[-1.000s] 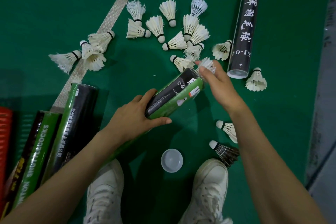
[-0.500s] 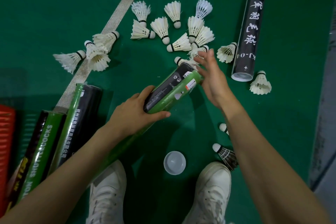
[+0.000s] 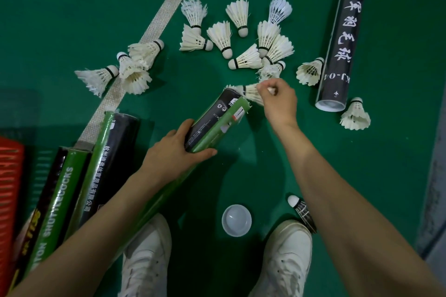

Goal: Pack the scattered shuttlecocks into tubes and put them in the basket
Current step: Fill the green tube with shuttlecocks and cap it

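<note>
The step in hand is loading. The left grip [image 3: 176, 152] is wrapped round the green-and-black cardboard shuttlecock tube [image 3: 217, 120], which slants with its open mouth pointing away from the person. The right grip [image 3: 280, 103] pinches a white feather shuttlecock [image 3: 252, 94] right at that mouth; which end the fingers hold I cannot tell. Many loose white feather shuttlecocks [image 3: 219, 36] lie beyond on the green court floor [image 3: 72, 7], so packing looks far from finished. The next move likely calls for lining the shuttlecock up with the tube's rim and sliding it in without crushing feathers. The round translucent plastic cap [image 3: 236, 220] lies between the white shoes [image 3: 287, 260], near for closing. Room is tight on the left, where two more green-and-black tubes [image 3: 113, 152] lie beside the red slatted basket [image 3: 9, 188] at the frame edge. On the right, a long black tube with white characters [image 3: 342, 41] borders the pile. Bare floor shows between the held tube and the cap.
</note>
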